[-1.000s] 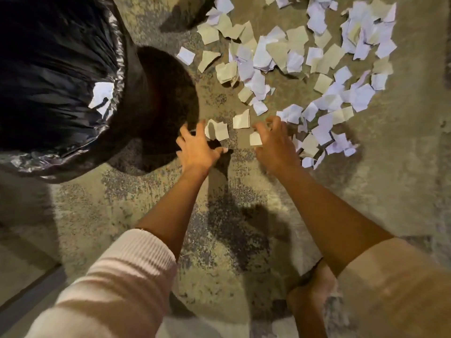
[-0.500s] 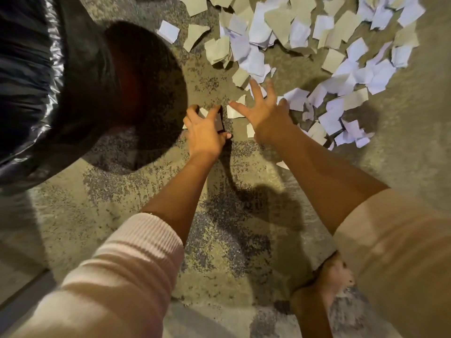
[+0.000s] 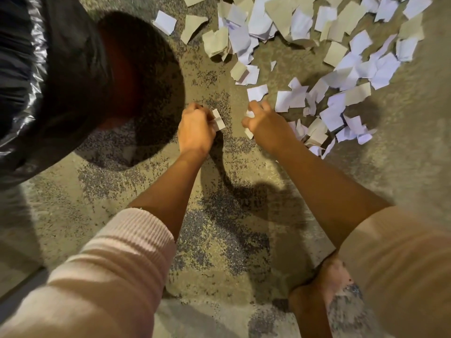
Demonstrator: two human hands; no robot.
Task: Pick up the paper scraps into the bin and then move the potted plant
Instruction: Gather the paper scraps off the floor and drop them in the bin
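Several white and beige paper scraps (image 3: pixel 302 32) lie scattered over the carpet at the top right. My left hand (image 3: pixel 195 129) is closed on a few scraps (image 3: pixel 218 120) just right of the bin's base. My right hand (image 3: pixel 264 124) is closed on scraps (image 3: pixel 249 114) at the near edge of the pile, with one white scrap (image 3: pixel 257 92) lying just beyond its fingers. The bin (image 3: pixel 48 76), lined with a black plastic bag, stands at the upper left. No potted plant is in view.
The floor is a mottled beige and grey carpet (image 3: pixel 219 240). My bare foot (image 3: pixel 317 296) rests at the lower right. A strip of hard floor (image 3: pixel 14 284) shows at the lower left edge.
My right hand, spread open over the scraps half a second ago, has curled shut on some. My left hand stays closed on its scraps. The view has moved closer.
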